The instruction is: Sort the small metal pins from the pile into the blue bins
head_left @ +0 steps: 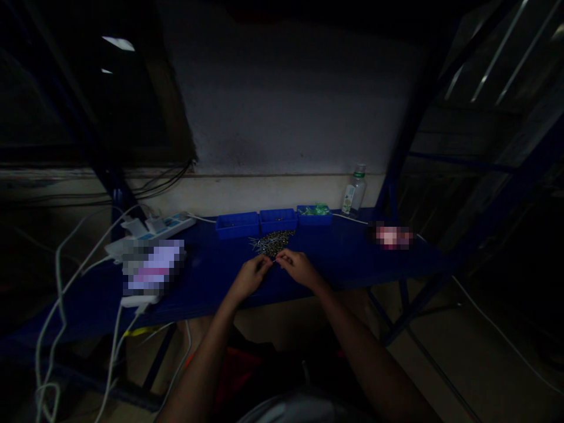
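- Left hand (252, 277) and right hand (298, 267) are pinching, fingertips together, what dimly seems one pin (274, 261).
- Metal pile (272, 242) is lying at their twelve o'clock, probably for easy reach.

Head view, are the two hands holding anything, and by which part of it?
The left hand and right hand pinch a small, thin, pale piece between them, seemingly by opposite ends; its material is unclear.

dim light, blue tbl (343, 261) agst grey wall (286, 106), tan flr (458, 349) below.
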Available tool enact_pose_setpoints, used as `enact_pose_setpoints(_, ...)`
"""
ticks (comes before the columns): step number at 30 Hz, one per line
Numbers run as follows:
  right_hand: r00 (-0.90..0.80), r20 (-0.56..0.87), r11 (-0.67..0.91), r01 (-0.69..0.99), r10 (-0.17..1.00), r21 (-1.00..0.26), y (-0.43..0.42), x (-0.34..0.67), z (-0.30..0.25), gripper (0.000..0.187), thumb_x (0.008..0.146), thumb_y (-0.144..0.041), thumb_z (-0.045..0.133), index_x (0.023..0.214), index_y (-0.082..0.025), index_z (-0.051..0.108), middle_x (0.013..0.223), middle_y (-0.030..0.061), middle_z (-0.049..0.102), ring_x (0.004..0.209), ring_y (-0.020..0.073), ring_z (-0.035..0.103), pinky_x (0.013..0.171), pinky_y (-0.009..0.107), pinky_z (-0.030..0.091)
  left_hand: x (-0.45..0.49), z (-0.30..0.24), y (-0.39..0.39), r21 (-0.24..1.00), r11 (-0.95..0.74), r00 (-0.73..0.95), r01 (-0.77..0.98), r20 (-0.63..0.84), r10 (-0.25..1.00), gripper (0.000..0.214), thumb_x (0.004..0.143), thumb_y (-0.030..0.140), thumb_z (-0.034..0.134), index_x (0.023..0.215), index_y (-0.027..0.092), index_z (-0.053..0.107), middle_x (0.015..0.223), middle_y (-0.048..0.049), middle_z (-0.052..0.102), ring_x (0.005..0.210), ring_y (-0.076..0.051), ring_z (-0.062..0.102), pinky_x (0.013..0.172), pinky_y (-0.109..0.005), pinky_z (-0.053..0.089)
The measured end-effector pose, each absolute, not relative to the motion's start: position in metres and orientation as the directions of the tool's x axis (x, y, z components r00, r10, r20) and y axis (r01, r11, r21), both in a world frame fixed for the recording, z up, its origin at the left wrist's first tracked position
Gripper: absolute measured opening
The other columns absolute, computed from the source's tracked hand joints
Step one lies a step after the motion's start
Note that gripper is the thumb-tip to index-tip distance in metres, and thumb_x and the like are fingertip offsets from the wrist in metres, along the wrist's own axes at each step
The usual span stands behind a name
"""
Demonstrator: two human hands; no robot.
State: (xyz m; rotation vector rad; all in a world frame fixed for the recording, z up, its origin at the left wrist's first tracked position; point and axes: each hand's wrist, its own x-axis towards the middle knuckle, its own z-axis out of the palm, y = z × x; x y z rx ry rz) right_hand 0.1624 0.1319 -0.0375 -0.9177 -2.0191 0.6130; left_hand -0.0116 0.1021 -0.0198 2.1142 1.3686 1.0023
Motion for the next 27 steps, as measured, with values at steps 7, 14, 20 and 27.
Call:
enact_pose_setpoints(7,-0.469,0.453,0.642,0.422,0.759,-0.64,0.1306,0.1619,-0.0376,0.013,0.082,-0.028,0.053,0.085,-0.02,0.062,0.073,-0.0003,0.064,0.064,0.0108,0.057,0.06,0.019,0.039,-0.0123,-0.0176,0.0987,0.714,-0.408,0.188,0.569,0.37,0.91,0.03,0.083,0.04,0.042,0.083,0.015,0.058,0.075,-0.0022,0.06,0.07,-0.015,0.054,0.064,-0.023,0.041)
enact_pose_setpoints(14,-0.484,0.448,0.65,0.432,0.752,-0.625,0.1303,0.1612,-0.0374,0.012,0.081,-0.028,0.055,0.083,-0.02,0.063,0.075,-0.0002,0.065,0.066,0.011,0.057,0.06,0.019,0.039,-0.0117,-0.0155,0.0962,0.724,-0.415,0.201,0.552,0.367,0.908,0.029,0.083,0.039,0.043,0.083,0.015,0.059,0.077,-0.0028,0.061,0.073,-0.016,0.055,0.067,-0.024,0.042)
enact_pose_setpoints(20,-0.47,0.452,0.645,0.443,0.758,-0.622,0.1311,0.1609,-0.0388,0.012,0.081,-0.028,0.054,0.084,-0.02,0.063,0.073,-0.0005,0.064,0.063,0.0105,0.056,0.059,0.019,0.038,-0.0124,-0.0183,0.0984,0.723,-0.416,0.194,0.552,0.374,0.907,0.028,0.082,0.039,0.044,0.082,0.015,0.06,0.075,-0.0022,0.061,0.071,-0.016,0.055,0.065,-0.023,0.042)
enact_pose_setpoints(27,-0.459,0.453,0.639,0.446,0.764,-0.626,0.1311,0.1616,-0.0386,0.013,0.082,-0.029,0.054,0.085,-0.02,0.063,0.071,-0.0004,0.064,0.063,0.0109,0.057,0.058,0.02,0.039,-0.0111,-0.0156,0.0963,0.734,-0.402,0.184,0.547,0.362,0.914,0.028,0.081,0.039,0.046,0.083,0.015,0.06,0.076,-0.0025,0.063,0.071,-0.016,0.056,0.065,-0.023,0.042)
